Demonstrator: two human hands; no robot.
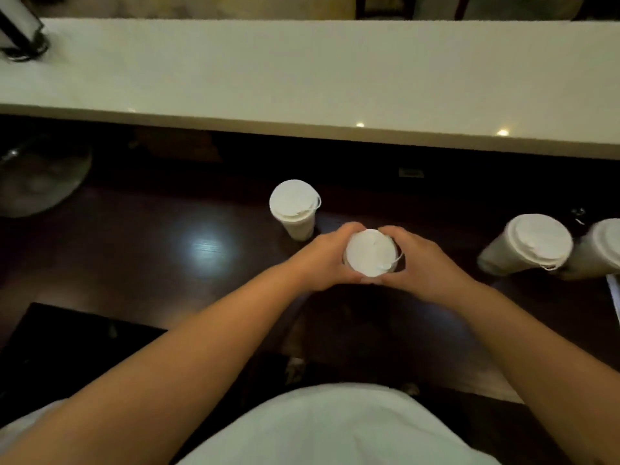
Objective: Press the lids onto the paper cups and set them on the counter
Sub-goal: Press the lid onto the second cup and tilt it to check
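Note:
A white paper cup with a white lid [369, 251] stands on the dark wooden worktop, seen from above. My left hand [322, 256] wraps its left side and my right hand [424, 261] wraps its right side, thumbs meeting at the near rim. The cup's wall is hidden by my fingers. Another lidded cup [294, 208] stands just behind and to the left. At the right, two more lidded cups [533, 245] [604, 246] stand close together. The pale raised counter [302, 72] runs across the back.
A dark stand with a round base [23, 38] sits at the counter's far left. A grey rounded object [40, 179] lies at the worktop's left edge. A black flat panel [67, 344] is at the near left. A white sheet edge [614, 293] shows at the right.

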